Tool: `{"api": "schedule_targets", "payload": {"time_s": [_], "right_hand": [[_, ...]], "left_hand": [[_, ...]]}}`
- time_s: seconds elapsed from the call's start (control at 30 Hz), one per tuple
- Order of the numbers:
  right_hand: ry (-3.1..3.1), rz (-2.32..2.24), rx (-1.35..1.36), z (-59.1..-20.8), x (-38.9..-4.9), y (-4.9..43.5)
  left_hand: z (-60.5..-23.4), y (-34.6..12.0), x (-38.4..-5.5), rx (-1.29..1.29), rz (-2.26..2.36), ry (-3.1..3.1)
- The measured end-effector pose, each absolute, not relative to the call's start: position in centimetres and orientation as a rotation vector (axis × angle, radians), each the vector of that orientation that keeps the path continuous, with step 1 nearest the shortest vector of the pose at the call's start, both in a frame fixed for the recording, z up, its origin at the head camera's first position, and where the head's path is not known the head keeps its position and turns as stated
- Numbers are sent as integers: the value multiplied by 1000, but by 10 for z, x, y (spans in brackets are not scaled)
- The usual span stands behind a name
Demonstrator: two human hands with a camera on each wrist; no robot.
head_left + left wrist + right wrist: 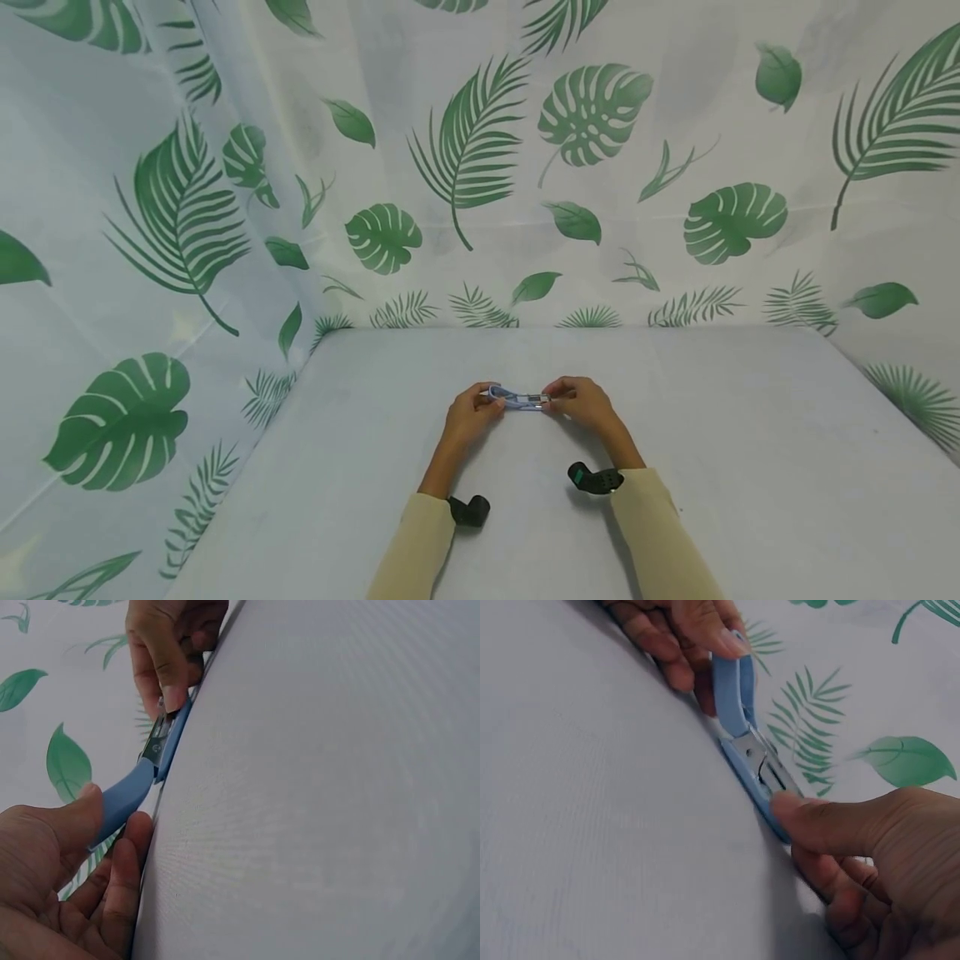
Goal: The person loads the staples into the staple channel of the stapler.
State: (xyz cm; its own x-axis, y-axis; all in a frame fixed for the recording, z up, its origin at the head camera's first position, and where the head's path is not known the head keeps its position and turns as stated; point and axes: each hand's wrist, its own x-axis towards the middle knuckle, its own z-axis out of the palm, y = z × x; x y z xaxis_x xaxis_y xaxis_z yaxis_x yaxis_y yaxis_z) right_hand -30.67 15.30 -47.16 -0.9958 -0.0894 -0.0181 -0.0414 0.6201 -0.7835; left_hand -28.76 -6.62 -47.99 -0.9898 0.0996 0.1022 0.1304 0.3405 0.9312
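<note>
A small light-blue stapler (517, 401) is held between both hands just over the table. Its blue top cover (733, 694) is swung up from the metal magazine (754, 754), and the blue base (744, 777) lies below. At the cover end, my left hand (467, 415) pinches the blue part between thumb and fingers. My right hand (588, 407) grips the opposite end, its thumb over the metal and its fingers beneath the base. The right fingertips hide the front tip of the stapler.
A white-covered table (360, 450) extends around the hands. Behind it and at the left hang white curtains (495, 167) printed with green leaves. Each wrist wears a black camera; the left one (471, 511) sits close above the cloth.
</note>
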Motion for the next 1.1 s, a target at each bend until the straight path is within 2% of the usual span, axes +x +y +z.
{"api": "schedule_targets", "payload": {"time_s": [0.6, 0.67, 0.9, 1.1], "right_hand": [[2966, -1244, -128, -476, -303, 150], [2961, -1235, -123, -476, -303, 149], [2991, -1202, -91, -472, -301, 146], [3000, -1209, -111, -469, -300, 146]], "left_hand": [[-477, -63, -296, -228, -1666, -2601], [-475, -60, -297, -267, -1581, -2633], [-452, -44, -296, -393, -840, -2800], [-445, -31, -298, -523, -528, -2798]]}}
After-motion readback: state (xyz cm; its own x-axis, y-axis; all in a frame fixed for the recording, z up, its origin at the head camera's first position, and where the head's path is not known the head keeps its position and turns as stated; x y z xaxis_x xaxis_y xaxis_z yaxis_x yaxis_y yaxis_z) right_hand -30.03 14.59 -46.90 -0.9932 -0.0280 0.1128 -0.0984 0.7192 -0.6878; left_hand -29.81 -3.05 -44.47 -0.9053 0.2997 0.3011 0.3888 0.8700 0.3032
